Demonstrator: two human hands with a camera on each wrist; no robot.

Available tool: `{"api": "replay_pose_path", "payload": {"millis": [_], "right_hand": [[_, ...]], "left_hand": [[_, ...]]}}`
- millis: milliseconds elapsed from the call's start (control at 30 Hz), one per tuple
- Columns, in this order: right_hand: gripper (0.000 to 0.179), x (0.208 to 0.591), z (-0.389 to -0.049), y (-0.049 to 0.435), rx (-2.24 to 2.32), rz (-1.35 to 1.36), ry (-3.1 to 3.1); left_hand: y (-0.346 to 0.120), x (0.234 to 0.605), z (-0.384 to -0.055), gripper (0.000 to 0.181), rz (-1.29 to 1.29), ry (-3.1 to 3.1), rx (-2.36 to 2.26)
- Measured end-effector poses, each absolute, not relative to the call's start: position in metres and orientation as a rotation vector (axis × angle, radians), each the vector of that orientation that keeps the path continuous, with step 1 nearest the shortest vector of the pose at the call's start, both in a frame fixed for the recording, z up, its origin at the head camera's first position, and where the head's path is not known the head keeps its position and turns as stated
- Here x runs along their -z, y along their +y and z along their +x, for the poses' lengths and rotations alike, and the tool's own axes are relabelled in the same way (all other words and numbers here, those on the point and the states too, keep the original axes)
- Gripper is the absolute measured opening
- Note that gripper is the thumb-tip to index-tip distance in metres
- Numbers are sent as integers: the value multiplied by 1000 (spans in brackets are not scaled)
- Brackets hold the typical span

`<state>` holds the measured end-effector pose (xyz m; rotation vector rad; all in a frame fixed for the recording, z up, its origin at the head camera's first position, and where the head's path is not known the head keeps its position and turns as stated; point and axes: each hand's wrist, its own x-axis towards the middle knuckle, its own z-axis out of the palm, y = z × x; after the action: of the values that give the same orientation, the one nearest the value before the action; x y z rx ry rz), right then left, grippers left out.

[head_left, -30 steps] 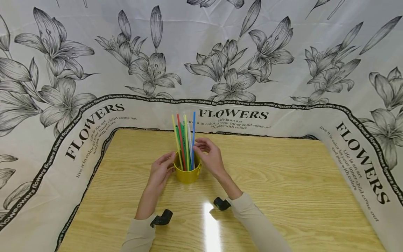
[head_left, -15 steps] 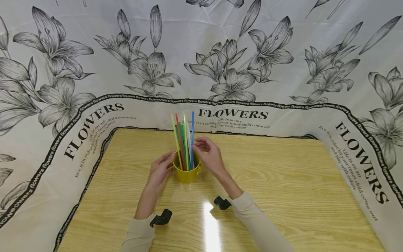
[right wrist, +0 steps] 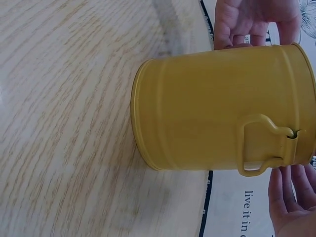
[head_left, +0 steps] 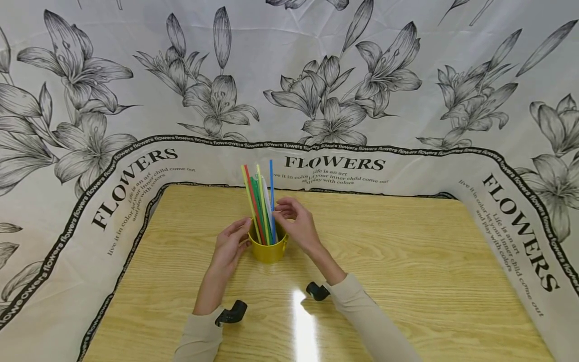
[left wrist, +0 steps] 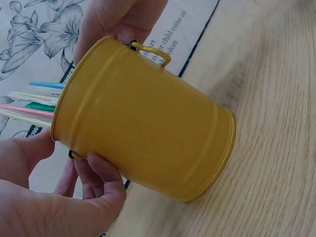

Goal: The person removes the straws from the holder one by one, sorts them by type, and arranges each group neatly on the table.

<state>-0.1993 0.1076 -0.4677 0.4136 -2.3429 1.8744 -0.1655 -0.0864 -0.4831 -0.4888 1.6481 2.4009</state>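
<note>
A yellow bucket with small side handles stands on the table, holding several thin drinking straws in yellow, red, green, white and blue. The straws lean left. My left hand holds the bucket's left side; in the left wrist view its thumb is at the rim and its curled fingers are against the wall by a handle. At the rim's right, my right hand has its thumb and fingertips beside the blue straw. In the right wrist view the bucket hides part of both hands.
The wood-grain table has a bright glare patch near the front. A white cloth with flower drawings and lettering surrounds its back and sides. Black camera mounts stick out from both wrists.
The straws have tipped further left, the blue one with them. My right hand has shifted slightly left; the left hand and bucket have stayed put.
</note>
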Motion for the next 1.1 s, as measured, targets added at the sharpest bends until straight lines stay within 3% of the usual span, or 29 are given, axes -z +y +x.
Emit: {"api": "replay_pose_path", "payload": {"millis": [433,1100], "right_hand": [[27,462,-199,114,-1902,378,-2308],[28,436,-204,153,-2333,199,-1864]], "left_hand": [[-87,485,-164,41,-474,1639,-2408],[-89,484,-164,42,-481,1639,-2396]]}}
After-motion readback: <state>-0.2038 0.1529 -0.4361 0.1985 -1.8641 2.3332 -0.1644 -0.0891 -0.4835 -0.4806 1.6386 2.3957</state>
